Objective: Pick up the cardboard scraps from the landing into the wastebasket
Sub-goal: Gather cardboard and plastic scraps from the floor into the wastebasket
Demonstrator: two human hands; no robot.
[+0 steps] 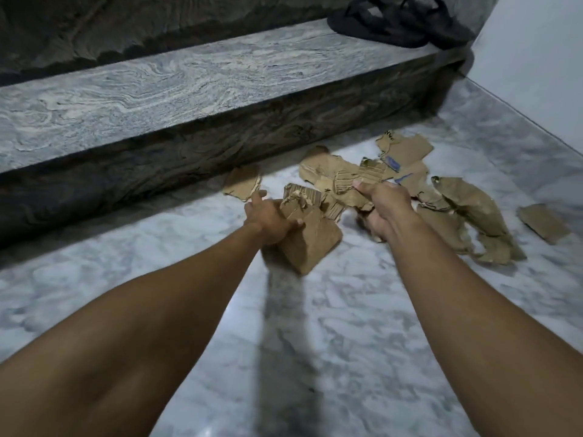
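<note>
Several torn brown cardboard scraps lie scattered on the grey marble landing, close to the foot of a step. My left hand grips a folded cardboard piece, which is lifted a little off the floor. My right hand is curled round another scrap at the middle of the pile. One small scrap lies apart to the left, another apart at the far right. No wastebasket is in view.
A marble step with a dark riser runs across behind the scraps. A pair of black sandals sits on the step at the top right. A pale wall bounds the landing on the right.
</note>
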